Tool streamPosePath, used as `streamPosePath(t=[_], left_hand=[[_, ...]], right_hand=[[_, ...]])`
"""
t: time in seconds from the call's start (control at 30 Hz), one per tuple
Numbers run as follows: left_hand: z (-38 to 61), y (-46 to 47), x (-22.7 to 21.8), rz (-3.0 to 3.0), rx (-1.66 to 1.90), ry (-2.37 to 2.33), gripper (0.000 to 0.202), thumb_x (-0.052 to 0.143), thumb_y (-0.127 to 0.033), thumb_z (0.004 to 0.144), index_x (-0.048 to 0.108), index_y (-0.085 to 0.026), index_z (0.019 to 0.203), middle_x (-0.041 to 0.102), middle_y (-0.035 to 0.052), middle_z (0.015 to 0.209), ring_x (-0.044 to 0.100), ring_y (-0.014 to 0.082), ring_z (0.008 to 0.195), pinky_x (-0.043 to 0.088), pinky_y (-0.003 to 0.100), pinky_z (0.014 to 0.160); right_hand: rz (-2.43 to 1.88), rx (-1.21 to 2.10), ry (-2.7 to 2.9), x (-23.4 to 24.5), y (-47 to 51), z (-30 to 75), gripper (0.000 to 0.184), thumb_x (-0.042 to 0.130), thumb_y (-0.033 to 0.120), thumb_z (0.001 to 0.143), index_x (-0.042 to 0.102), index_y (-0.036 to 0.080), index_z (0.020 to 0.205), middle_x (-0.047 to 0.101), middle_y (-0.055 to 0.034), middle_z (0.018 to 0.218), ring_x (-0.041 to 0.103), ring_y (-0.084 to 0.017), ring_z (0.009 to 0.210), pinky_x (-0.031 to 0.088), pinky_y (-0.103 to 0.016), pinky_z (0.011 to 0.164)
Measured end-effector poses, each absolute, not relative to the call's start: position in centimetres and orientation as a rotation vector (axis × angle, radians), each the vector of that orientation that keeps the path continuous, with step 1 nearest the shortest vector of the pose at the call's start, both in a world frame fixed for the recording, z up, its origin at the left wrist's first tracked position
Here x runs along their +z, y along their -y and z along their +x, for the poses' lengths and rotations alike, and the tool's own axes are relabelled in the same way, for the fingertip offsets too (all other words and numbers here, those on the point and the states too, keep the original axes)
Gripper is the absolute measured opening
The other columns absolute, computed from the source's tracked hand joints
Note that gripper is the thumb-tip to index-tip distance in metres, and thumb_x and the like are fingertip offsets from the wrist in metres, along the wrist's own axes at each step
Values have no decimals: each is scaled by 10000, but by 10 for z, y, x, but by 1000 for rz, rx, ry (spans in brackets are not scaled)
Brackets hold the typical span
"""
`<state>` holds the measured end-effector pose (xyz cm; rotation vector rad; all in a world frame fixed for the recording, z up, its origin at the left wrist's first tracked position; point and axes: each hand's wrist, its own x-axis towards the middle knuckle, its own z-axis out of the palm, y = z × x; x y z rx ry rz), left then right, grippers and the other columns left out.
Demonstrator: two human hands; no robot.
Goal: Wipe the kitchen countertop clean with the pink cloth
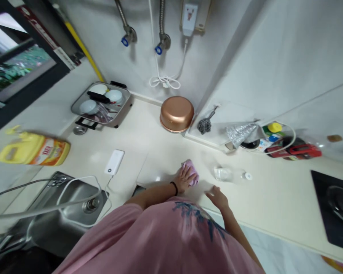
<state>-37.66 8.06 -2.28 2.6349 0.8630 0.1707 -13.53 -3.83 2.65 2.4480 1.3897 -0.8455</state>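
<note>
My left hand [183, 179], with a dark band at the wrist, presses a folded pink cloth [193, 172] onto the pale countertop [157, 152]. Its fingers reach across the cloth. Over to the right, my right hand [218, 198] is at the counter's front edge with nothing in it, its thumb and fingers apart. Just beyond that hand, a clear bottle [224, 174] with a white cap lies on its side. Behind the cloth, against the wall, sits a copper-coloured pot [177, 113], apparently upside down.
A square electric pan [121, 108] holds white bowls at the back left. Nearer are a yellow jug [47, 149], a white power bank [114, 161] with a cable, and a steel sink [57, 232]. A steel-wool scrubber [204, 126] hangs on the right; a black cooktop [328, 209] lies far right.
</note>
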Motion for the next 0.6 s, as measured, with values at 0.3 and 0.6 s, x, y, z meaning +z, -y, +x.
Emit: streamPosePath(t=[0.3,0.6], left_hand=[[-368,-147,-18,2416,120,-1245,765,579,-420,913,294,-222,1595,88,149,1704,-41,433,1548,85,662,1216],[-278,-91,-15,2539,124,-897,740,581,-435,904,350,-242,1580,155,147,1694,58,445,1543,31,705,1194]], right_hand=[[2857,-1056,-1397,30,98,-128,607,527,526,899,543,221,1423,503,-74,1543,529,-227,1366,429,-345,1119],[2877,-909,-1417,33,105,-119,615,473,544,908,519,228,1434,566,-93,1460,572,-268,1266,502,-370,1005]])
